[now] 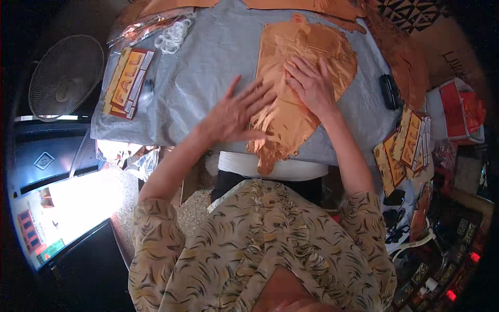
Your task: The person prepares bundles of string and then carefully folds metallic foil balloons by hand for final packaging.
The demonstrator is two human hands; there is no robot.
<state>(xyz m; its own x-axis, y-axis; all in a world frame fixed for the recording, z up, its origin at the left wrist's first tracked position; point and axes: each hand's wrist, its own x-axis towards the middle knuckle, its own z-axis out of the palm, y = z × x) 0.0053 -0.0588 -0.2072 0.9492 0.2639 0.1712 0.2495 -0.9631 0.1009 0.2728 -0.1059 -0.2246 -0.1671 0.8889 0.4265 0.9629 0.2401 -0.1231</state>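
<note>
A flat, copper-orange foil balloon [283, 112] lies on the grey cloth-covered table in front of me, its narrow tail hanging over the near edge. My right hand [312, 86] rests on its upper middle with the fingers stretched out. Over its left side, my left hand [236, 114] is spread open with the palm down; whether it touches the foil I cannot tell. Neither hand grips anything.
Printed orange-brown card packs [130, 83] lie at the table's left, below a coil of white ribbon [173, 36]. More packs [408, 145] and a black object [389, 92] are on the right. More copper foil [312, 5] lines the far edge. A fan [66, 78] stands left; a red-and-white box [457, 112] sits right.
</note>
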